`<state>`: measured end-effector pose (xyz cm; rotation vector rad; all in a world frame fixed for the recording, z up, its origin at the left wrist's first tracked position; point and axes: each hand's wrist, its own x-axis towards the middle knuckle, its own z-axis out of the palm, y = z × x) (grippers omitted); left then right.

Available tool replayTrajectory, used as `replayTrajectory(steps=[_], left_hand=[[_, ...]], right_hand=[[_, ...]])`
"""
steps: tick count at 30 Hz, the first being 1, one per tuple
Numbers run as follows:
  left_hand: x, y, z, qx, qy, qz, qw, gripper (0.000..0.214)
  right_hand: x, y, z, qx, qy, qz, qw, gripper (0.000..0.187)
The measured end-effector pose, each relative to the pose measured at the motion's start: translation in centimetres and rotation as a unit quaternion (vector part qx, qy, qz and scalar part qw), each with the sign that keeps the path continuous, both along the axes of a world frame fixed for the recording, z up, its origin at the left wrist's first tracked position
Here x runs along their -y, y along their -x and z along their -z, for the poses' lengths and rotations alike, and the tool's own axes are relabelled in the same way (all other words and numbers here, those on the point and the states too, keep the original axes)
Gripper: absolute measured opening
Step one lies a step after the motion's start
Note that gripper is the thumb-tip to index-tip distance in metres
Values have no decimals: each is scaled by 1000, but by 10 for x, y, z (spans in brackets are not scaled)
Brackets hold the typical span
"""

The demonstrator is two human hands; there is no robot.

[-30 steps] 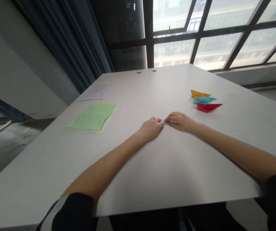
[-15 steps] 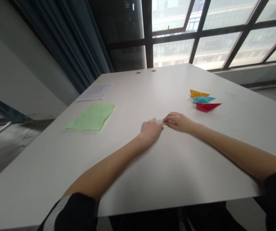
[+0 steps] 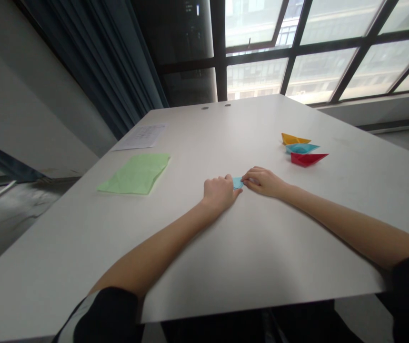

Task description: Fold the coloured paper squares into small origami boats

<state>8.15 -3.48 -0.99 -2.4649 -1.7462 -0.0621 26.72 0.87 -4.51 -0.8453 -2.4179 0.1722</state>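
A small light-blue folded paper [image 3: 238, 182] lies on the white table [image 3: 225, 247] between my two hands. My left hand [image 3: 220, 193] is curled, its fingertips pinching the paper's left side. Pressed onto the paper's right side are the closed fingers of my right hand [image 3: 263, 181]. Most of the paper is hidden under the fingers. Beyond my right hand sit three folded paper boats: an orange boat [image 3: 294, 139], a teal boat [image 3: 301, 148] and a red boat [image 3: 307, 158].
A light-green sheet [image 3: 136, 174] lies flat at the table's left side, with a white printed sheet [image 3: 142, 136] behind it. Dark curtains hang at the left and large windows stand behind the table's far edge. The near table edge is by my sleeves.
My left hand has slid a little to the left, so more of the light-blue paper shows between the hands. The right hand has barely moved.
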Motion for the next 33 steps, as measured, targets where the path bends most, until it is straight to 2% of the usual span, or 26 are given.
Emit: replayTrajectory(steps=[5, 13, 19, 23, 26, 29, 33], left_hand=[[-3, 6, 5, 18, -48, 51, 997, 43], [-3, 9, 1, 8, -83, 143, 986, 37], [-6, 11, 0, -6, -93, 183, 979, 33], [-8, 14, 4, 15, -107, 204, 973, 30], [-10, 15, 7, 65, -131, 205, 968, 26], [-12, 15, 9, 167, -131, 154, 965, 22], [-18, 12, 13, 343, -60, 86, 933, 19]], right_hand=[[2, 0, 1, -8, 12, 6, 1000, 16], [0, -1, 3, -53, 84, 81, 992, 23], [-4, 0, 4, -30, 78, 53, 995, 22], [-2, 2, -2, -37, 137, 83, 986, 19], [1, 4, -6, -78, 186, 123, 972, 20], [5, 7, -9, -133, 190, 149, 961, 23], [13, 15, -14, -173, 166, 155, 958, 25]])
